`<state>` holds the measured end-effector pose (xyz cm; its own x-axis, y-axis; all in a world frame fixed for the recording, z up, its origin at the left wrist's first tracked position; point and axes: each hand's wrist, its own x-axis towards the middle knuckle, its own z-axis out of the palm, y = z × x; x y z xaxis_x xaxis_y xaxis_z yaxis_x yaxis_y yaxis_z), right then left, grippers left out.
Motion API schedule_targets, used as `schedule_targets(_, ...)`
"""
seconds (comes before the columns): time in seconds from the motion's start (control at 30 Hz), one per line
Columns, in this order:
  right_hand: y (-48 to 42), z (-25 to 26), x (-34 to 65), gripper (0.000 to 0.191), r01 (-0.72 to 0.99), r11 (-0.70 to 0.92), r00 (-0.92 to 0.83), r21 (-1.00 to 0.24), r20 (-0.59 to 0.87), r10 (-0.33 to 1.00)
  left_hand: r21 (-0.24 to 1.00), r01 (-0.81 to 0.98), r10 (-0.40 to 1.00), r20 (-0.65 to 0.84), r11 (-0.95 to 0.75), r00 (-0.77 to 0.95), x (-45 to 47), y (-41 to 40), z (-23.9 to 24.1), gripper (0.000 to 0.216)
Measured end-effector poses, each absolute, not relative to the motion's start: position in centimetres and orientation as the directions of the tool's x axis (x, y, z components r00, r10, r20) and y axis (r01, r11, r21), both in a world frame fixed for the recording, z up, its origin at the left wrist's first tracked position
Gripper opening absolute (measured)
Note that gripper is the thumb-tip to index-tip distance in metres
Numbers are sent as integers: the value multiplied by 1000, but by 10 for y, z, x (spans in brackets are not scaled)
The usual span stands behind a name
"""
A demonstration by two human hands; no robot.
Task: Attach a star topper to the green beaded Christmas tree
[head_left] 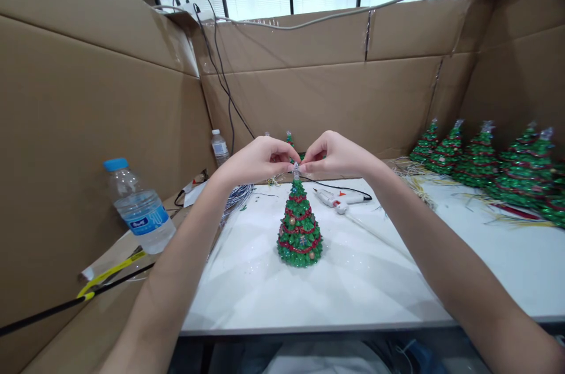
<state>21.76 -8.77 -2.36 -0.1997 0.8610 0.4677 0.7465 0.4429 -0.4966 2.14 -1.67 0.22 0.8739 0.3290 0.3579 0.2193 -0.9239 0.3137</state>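
Note:
A small green Christmas tree (299, 230) with red garlands and tiny baubles stands upright near the middle of the white table (362, 280). Both my hands meet just above its tip. My left hand (255, 159) and my right hand (334, 154) each pinch with closed fingers at the small silver topper (296, 170) on the tree's peak. The fingertips hide most of the topper.
A white glue gun (334, 200) with a black cord lies behind the tree. Several finished trees (481, 156) line the right side. A water bottle (140, 207) leans at the left, a second bottle (219, 147) farther back. Cardboard walls (88, 127) enclose the table.

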Motion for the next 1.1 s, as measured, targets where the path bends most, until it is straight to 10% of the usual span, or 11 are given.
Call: schedule_targets(1.1, -93, -19, 214, 19, 760, 439, -220, -480, 446, 868, 362, 201, 327, 329, -910, 886, 22, -15, 3, 23)
